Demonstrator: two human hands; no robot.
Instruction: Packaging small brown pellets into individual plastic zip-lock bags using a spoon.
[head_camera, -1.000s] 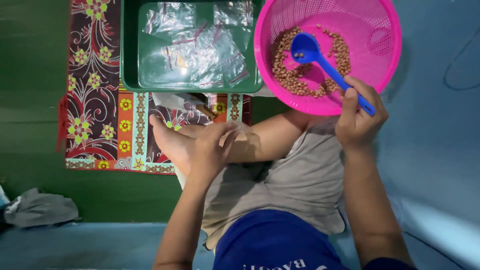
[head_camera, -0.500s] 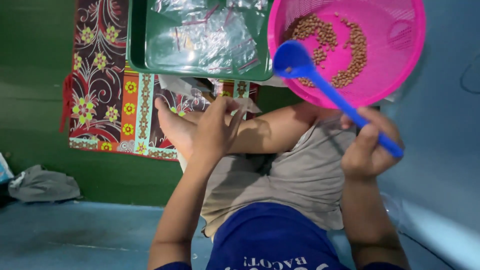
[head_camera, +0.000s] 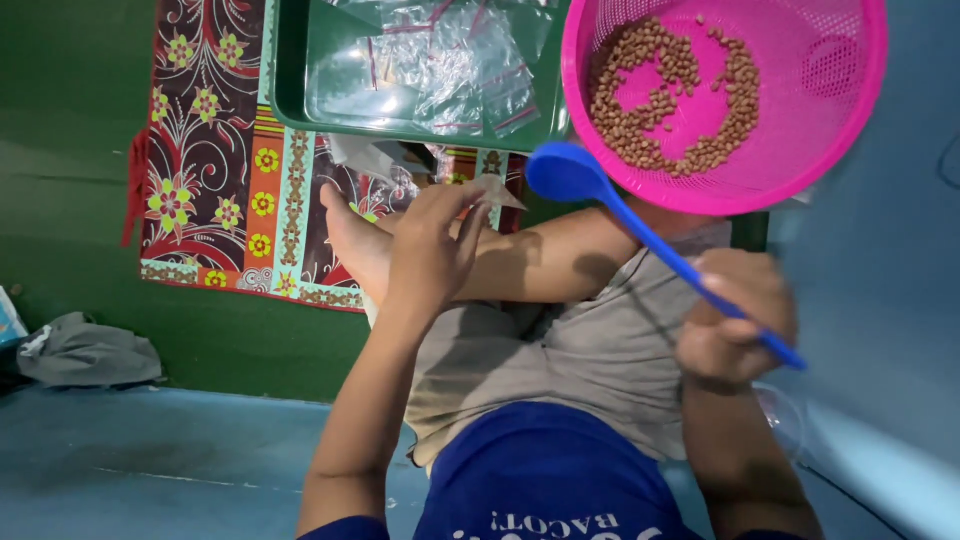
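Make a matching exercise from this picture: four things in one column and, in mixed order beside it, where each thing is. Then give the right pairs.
Things
1. blue spoon
2. brown beans
3. clear plastic bags
4. grey cloth

Places
A. lying in the green tray
B. crumpled on the floor at the far left
C. held by its handle in the right hand
D. spread inside the pink basket

Pairs: 1-C, 2-D, 3-A, 4-B

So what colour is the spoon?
Blue; the spoon shows best in the head view.
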